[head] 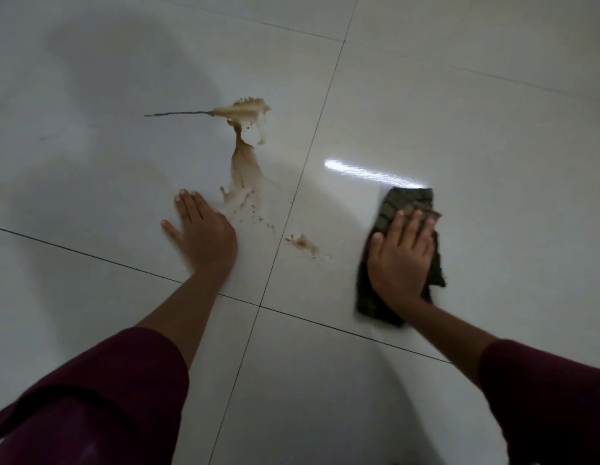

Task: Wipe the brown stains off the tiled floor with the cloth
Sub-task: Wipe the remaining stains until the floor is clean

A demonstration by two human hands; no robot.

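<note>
A brown stain (244, 162) streaks down the glossy white tiled floor (459, 112), with a wider splash (239, 110) and a thin dark line at its top. A smaller brown smear (303, 244) lies just right of a grout line. My left hand (201, 233) rests flat on the tile, fingers apart, beside the lower end of the stain. My right hand (401, 256) presses flat on a dark checked cloth (406, 203), which lies on the tile to the right of the smear, apart from it.
Dark grout lines (285, 226) cross the floor and meet near the lower middle. A bright light reflection (365, 171) shines just above the cloth. My dark red sleeves (100, 397) fill the lower corners.
</note>
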